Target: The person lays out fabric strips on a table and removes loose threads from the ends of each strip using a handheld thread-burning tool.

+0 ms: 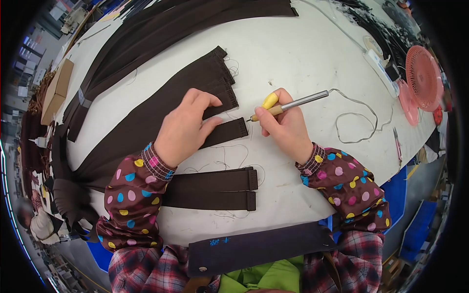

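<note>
Several dark brown fabric strips (161,97) lie fanned out on the white table, with stitched ends and loose threads. My left hand (188,124) rests over them, thumb and fingers apart, the thumb by the single strip (227,133). In my right hand (286,122) is a corded heat pen (305,100) with a wooden grip and metal barrel. Its thin tip points left, close to that strip's end; contact cannot be made out. A yellow finger cot (270,101) covers one right fingertip. Two more strips (210,190) lie nearer me.
A long bundle of dark strips (171,29) spans the back left. At right are a pink fan (423,73), a white power strip (382,73), small tweezers (397,144) and the pen's looped cord (359,141). A cardboard box (57,92) stands at far left.
</note>
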A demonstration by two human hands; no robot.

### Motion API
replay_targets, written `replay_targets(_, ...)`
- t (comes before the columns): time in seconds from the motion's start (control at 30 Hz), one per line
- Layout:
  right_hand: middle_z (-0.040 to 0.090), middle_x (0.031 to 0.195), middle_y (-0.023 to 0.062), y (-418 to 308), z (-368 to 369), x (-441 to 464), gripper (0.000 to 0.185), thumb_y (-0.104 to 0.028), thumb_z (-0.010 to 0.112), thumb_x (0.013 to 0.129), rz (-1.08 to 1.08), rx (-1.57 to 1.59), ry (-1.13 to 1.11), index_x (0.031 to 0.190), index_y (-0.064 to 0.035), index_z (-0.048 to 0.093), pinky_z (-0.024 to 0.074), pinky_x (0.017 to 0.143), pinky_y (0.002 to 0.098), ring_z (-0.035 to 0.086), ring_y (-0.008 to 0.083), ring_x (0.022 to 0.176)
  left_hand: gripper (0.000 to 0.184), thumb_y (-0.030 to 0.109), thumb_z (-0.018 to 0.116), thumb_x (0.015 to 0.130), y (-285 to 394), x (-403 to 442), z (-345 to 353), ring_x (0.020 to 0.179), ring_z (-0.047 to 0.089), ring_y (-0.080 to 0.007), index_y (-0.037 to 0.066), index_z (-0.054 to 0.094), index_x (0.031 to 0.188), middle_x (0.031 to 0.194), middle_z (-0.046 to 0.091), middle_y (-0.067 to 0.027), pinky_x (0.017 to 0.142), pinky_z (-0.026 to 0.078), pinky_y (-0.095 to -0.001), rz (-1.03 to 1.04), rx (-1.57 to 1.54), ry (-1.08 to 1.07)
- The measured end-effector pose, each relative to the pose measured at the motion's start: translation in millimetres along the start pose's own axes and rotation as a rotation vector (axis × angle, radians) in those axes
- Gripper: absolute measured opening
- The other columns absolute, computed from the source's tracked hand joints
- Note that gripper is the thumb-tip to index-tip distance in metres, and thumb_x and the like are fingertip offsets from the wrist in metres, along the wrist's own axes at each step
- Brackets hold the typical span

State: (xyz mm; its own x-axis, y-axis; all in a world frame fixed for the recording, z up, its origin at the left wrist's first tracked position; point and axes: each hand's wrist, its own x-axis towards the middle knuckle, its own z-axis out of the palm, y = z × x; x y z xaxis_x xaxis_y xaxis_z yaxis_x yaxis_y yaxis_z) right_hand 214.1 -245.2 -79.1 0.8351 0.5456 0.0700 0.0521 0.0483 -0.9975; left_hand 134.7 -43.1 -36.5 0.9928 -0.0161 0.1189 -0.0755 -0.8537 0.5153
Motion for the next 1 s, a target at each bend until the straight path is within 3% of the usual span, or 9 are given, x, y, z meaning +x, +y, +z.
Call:
replay_targets(0.1,0.057,0.070,0.0025,-4,0,-1,0.022,-0.014,0.062,0.089,0.001,0.050,-0.006,0.087,-0.0047,0.042,0.0406,0.047,0.0205,0.051,0.0046,0.054,0.041,0.020,0.074,0.079,5,3,12,0.063,0.053,-0.0140,0.005,0.056,0.114,0.099,0.054,-0.0060,0.062,0.048,-0.0270,0.013,-0.361,-0.187)
replay_targets(0.23,0.057,0.071,0.0028,-5,-1,-1,0.022,-0.014,0.061,0.090,0.003,0.065,-0.029,0.088,-0.0048,0.041,0.0413,0.047,0.0198,0.052,0.0048,0.054,0.045,0.021,0.074,0.079,12,4,22,0.066,0.053,-0.0138,0.005,0.055,0.117,0.094,0.056,-0.0061,0.063,0.048,-0.0273,-0.022,-0.390,-0.248)
replay_targets(0.4,0.058,0.072,0.0033,-5,-2,0,0.023,-0.014,0.062,0.090,-0.023,0.046,-0.014,0.089,-0.0044,0.041,0.0420,0.047,0.0197,0.052,0.0050,0.054,0.038,0.019,0.070,0.081,1,8,28,0.078,0.062,-0.0243,0.008,0.054,0.113,0.093,0.060,-0.0075,0.066,0.049,-0.0350,-0.006,-0.126,-0.076)
replay_targets(0.5,0.059,0.072,0.0036,-3,-5,2,0.023,-0.015,0.062,0.090,-0.026,0.023,-0.007,0.089,-0.0042,0.041,0.0421,0.047,0.0199,0.053,0.0053,0.054,0.036,0.014,0.071,0.080,-8,13,30,0.055,0.048,-0.0113,0.006,0.056,0.112,0.088,0.056,-0.0050,0.055,0.043,-0.0263,-0.009,-0.177,-0.090)
replay_targets(0.6,0.058,0.071,0.0027,-3,-5,1,0.023,-0.015,0.062,0.090,-0.027,-0.005,0.009,0.090,-0.0039,0.042,0.0419,0.048,0.0201,0.052,0.0049,0.054,0.034,0.020,0.073,0.079,-10,14,27,0.061,0.054,-0.0151,0.007,0.055,0.105,0.090,0.057,-0.0049,0.058,0.046,-0.0299,-0.054,-0.053,-0.236)
replay_targets(0.7,0.056,0.070,0.0012,0,-8,-2,0.022,-0.015,0.062,0.090,-0.034,-0.057,-0.009,0.090,-0.0037,0.043,0.0410,0.050,0.0199,0.049,0.0039,0.056,0.035,0.025,0.076,0.077,-11,1,22,0.069,0.058,-0.0204,0.008,0.053,0.098,0.093,0.057,-0.0034,0.063,0.047,-0.0335,0.089,0.003,-0.070)
replay_targets(0.8,0.053,0.071,0.0001,4,-8,-5,0.021,-0.014,0.063,0.090,-0.095,-0.102,-0.045,0.090,-0.0036,0.044,0.0400,0.052,0.0195,0.048,0.0030,0.059,0.038,0.028,0.078,0.074,-6,-2,9,0.079,0.061,-0.0238,0.009,0.053,0.095,0.094,0.057,-0.0025,0.066,0.048,-0.0357,-0.014,0.122,-0.181)
replay_targets(0.9,0.056,0.076,0.0022,4,-9,-5,0.019,-0.013,0.061,0.091,-0.133,-0.119,-0.059,0.091,-0.0046,0.044,0.0423,0.052,0.0188,0.049,0.0033,0.061,0.036,0.030,0.075,0.074,-1,-3,6,0.077,0.062,-0.0237,0.009,0.051,0.090,0.089,0.056,-0.0047,0.063,0.049,-0.0360,0.016,0.177,-0.225)
replay_targets(1.0,0.058,0.079,0.0038,1,-12,-7,0.018,-0.013,0.059,0.091,-0.138,-0.094,-0.043,0.093,-0.0051,0.043,0.0439,0.053,0.0187,0.051,0.0038,0.061,0.034,0.026,0.075,0.074,11,-6,9,0.073,0.062,-0.0239,0.009,0.050,0.088,0.088,0.056,-0.0044,0.061,0.050,-0.0353,0.024,0.287,-0.121)
